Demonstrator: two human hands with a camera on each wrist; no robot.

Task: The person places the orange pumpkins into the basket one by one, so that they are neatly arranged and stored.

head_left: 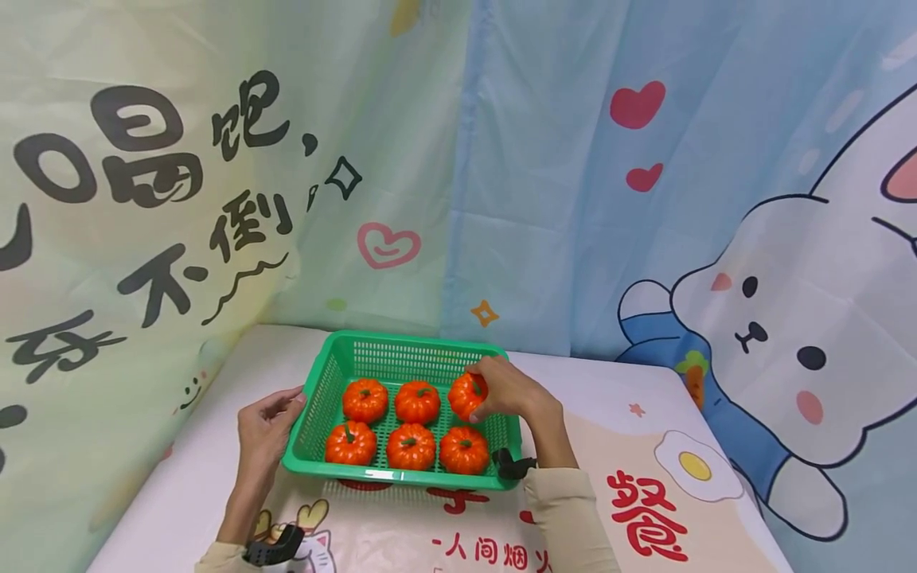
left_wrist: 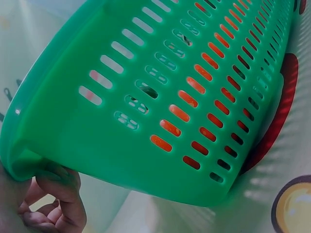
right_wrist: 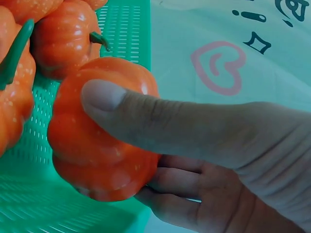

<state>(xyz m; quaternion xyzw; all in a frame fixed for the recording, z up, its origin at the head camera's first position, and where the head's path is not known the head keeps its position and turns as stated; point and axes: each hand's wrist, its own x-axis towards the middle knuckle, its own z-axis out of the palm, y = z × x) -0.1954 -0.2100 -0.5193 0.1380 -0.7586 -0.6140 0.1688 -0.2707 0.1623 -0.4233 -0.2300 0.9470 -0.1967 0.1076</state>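
A green plastic basket (head_left: 419, 358) with slotted walls sits on the table, holding several small orange pumpkins (head_left: 411, 447) with green stems, set in two rows. My left hand (head_left: 265, 426) grips the basket's left rim. In the left wrist view, the curled fingers (left_wrist: 68, 194) of that hand lie under the corner of the rim. At the back right of the basket, my right hand (head_left: 512, 390) holds one pumpkin (head_left: 464, 398). Seen from the right wrist, the thumb (right_wrist: 160, 116) lies across this pumpkin (right_wrist: 107, 165), with the other fingers partly hidden behind it.
A printed cloth (head_left: 573, 398) with red characters and a fried egg picture covers the table. Close behind the basket hangs a curtain (head_left: 516, 239) with a rabbit and hearts. Black straps (head_left: 275, 547) circle both wrists.
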